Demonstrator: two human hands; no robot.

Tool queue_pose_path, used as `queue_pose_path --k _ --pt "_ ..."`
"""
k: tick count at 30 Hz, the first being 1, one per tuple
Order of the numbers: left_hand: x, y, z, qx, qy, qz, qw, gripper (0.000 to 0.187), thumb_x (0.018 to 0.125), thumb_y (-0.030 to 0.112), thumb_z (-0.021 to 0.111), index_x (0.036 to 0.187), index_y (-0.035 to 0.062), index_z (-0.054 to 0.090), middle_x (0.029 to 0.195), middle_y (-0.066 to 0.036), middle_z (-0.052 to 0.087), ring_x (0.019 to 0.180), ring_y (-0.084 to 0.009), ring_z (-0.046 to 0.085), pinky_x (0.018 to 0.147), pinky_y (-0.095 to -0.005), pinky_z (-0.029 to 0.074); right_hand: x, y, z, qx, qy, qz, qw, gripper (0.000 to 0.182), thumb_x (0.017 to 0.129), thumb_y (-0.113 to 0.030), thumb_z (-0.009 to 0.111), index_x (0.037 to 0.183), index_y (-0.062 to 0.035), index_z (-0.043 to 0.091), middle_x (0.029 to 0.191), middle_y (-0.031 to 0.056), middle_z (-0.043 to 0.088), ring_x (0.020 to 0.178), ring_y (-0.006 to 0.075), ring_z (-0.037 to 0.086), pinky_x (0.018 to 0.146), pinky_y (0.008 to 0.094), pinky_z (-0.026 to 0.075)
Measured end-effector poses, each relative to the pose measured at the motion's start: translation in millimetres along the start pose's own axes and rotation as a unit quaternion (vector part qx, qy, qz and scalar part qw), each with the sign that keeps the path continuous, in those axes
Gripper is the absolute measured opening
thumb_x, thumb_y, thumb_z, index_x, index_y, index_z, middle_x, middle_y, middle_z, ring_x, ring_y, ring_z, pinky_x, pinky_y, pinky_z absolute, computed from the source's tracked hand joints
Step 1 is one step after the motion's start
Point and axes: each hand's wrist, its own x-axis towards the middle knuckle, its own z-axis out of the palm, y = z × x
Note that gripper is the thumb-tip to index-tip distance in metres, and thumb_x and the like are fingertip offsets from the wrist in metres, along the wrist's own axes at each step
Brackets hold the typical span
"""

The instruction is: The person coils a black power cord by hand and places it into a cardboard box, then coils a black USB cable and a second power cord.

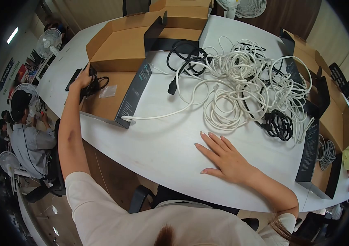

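At the left end of the open cardboard box [113, 104], my left hand [84, 78] is closed on a bundled black cable [96, 84]; part of its fingers is hidden. The bundle hangs inside the box, beside a small clear plastic bag [108, 91]. My right hand [227, 160] rests palm down on the white table [158, 139], fingers spread and holding nothing. In front of it lies a large tangle of white cables [240, 65], with a coiled white cable [223, 108] and a coiled black cable [280, 125] nearest.
Behind stands another open box [178, 30]. At the right, an open box [326, 172] holds a grey coiled cable [327, 153]. A dark flat object [73, 80] lies left of the near box. A person [31, 139] sits at the far left, near several white fans.
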Motion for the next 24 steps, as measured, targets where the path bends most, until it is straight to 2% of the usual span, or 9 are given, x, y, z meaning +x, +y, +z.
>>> queue_pose_path --k 3,4,7,12,15,16,19,20,24 --pt "6 8 16 0.021 -0.029 -0.061 0.997 0.075 0.085 0.034 0.044 0.145 0.0185 0.002 0.147 -0.017 0.018 0.135 -0.0358 0.019 0.107 -0.0530 0.019 1 -1 -1 0.000 0.000 0.001 1.000 0.069 0.085 -0.047 0.051 0.140 -0.0121 0.029 0.146 0.0154 0.020 0.133 0.0337 0.022 0.107 0.0448 0.020" --pt "0 19 13 0.048 -0.068 -0.093 0.992 0.067 0.089 0.044 0.029 0.145 0.0220 0.000 0.152 -0.003 0.001 0.139 -0.0275 0.005 0.107 -0.0588 0.012 1 -1 -2 0.000 0.000 0.001 1.000 0.069 0.085 -0.047 0.051 0.140 -0.0122 0.029 0.146 0.0154 0.020 0.133 0.0338 0.022 0.107 0.0448 0.021" --pt "-3 36 24 0.080 -0.045 -0.110 0.990 0.065 0.089 0.039 0.028 0.145 0.0229 0.000 0.152 -0.003 0.002 0.139 -0.0275 0.006 0.108 -0.0576 0.012 2 -2 -2 0.001 -0.006 0.006 1.000 0.069 0.085 -0.047 0.052 0.140 -0.0126 0.029 0.146 0.0152 0.020 0.133 0.0338 0.022 0.107 0.0450 0.021" --pt "-4 50 44 0.234 -0.007 -0.077 0.969 0.067 0.087 0.036 0.030 0.145 0.0149 0.005 0.152 -0.003 0.006 0.139 -0.0244 0.008 0.108 -0.0560 0.013 4 -2 -3 -0.003 -0.012 0.011 1.000 0.069 0.084 -0.048 0.052 0.139 -0.0129 0.030 0.146 0.0151 0.021 0.133 0.0332 0.022 0.107 0.0452 0.022" --pt "0 33 54 0.211 0.023 -0.056 0.976 0.067 0.087 0.039 0.032 0.145 0.0186 0.005 0.151 -0.003 0.008 0.139 -0.0247 0.010 0.106 -0.0583 0.017 5 -1 -3 -0.002 -0.019 0.013 1.000 0.069 0.084 -0.048 0.053 0.139 -0.0130 0.031 0.146 0.0150 0.021 0.133 0.0329 0.023 0.106 0.0452 0.022" --pt "0 31 56 0.202 0.042 -0.056 0.977 0.064 0.088 0.039 0.033 0.145 0.0175 0.011 0.150 -0.003 0.013 0.138 -0.0249 0.014 0.106 -0.0581 0.019 6 -1 -3 -0.003 -0.020 0.013 1.000 0.069 0.084 -0.048 0.053 0.139 -0.0131 0.031 0.146 0.0150 0.022 0.133 0.0329 0.023 0.106 0.0452 0.022" --pt "-5 42 45 0.170 -0.008 -0.095 0.981 0.062 0.086 0.037 0.029 0.144 0.0147 0.017 0.150 -0.004 0.015 0.138 -0.0242 0.013 0.108 -0.0548 0.017 6 -1 -4 -0.002 -0.020 0.014 1.000 0.069 0.084 -0.048 0.053 0.139 -0.0133 0.032 0.146 0.0149 0.022 0.133 0.0328 0.023 0.106 0.0452 0.023" --pt "-3 35 49 0.152 0.025 -0.082 0.985 0.060 0.086 0.038 0.031 0.140 0.0118 0.026 0.145 -0.007 0.027 0.134 -0.0270 0.024 0.106 -0.0560 0.022 6 -1 -4 -0.002 -0.019 0.015 1.000 0.069 0.084 -0.048 0.053 0.139 -0.0134 0.032 0.146 0.0149 0.022 0.133 0.0328 0.023 0.106 0.0451 0.023" --pt "13 13 31 0.011 -0.059 -0.077 0.995 0.059 0.084 0.035 0.040 0.136 0.0094 0.034 0.133 -0.012 0.041 0.122 -0.0302 0.039 0.098 -0.0534 0.031 5 -1 -3 -0.003 -0.014 0.012 1.000 0.068 0.084 -0.048 0.053 0.139 -0.0136 0.032 0.146 0.0149 0.022 0.133 0.0328 0.024 0.106 0.0449 0.023"
